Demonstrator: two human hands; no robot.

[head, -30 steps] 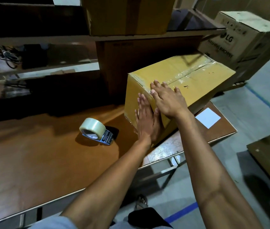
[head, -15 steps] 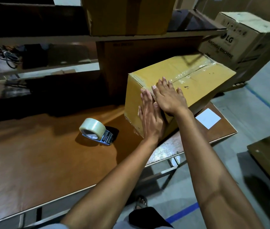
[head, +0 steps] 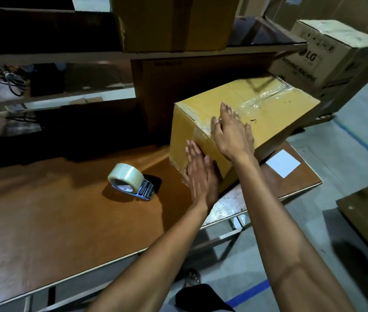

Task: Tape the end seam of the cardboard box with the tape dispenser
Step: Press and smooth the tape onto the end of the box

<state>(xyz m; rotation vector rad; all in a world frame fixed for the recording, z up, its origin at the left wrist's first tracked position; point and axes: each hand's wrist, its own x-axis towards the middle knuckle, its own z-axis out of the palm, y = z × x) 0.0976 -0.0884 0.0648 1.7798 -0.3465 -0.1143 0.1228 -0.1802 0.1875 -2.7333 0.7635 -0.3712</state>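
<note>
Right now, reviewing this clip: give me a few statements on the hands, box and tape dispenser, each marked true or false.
1. The tape dispenser lies on the table, in neither hand. True.
2. The left hand presses flat on the near end of the cardboard box. True.
3. The right hand grips the dispenser. False: it lies open over the box's top edge.
4. The box's top has no tape. False: shiny clear tape runs along its top seam.
5. The box stands on the floor. False: it sits on the table.
</note>
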